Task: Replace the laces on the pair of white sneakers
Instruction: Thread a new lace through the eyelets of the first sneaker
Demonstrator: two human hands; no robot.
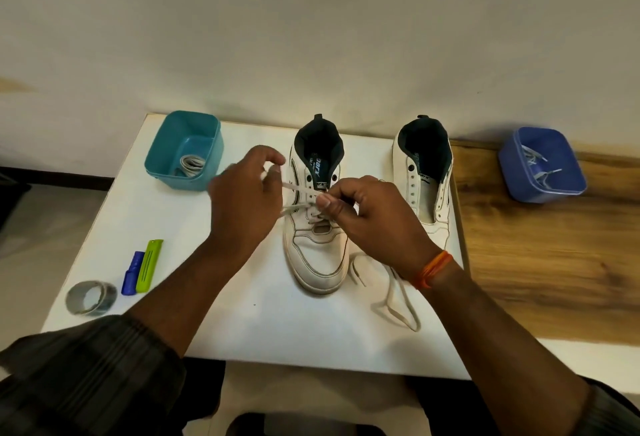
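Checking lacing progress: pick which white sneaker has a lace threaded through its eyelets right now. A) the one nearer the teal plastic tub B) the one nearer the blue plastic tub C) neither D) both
A: both hands pinch a white lace crossing the white sneaker nearer the teal plastic tub; the other white sneaker shows bare eyelets.

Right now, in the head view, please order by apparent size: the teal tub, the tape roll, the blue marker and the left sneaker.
1. Left sneaker, the largest.
2. Teal tub.
3. Tape roll.
4. Blue marker, the smallest.
The tape roll lies nearer the camera than the tub, so that gap may be understated.
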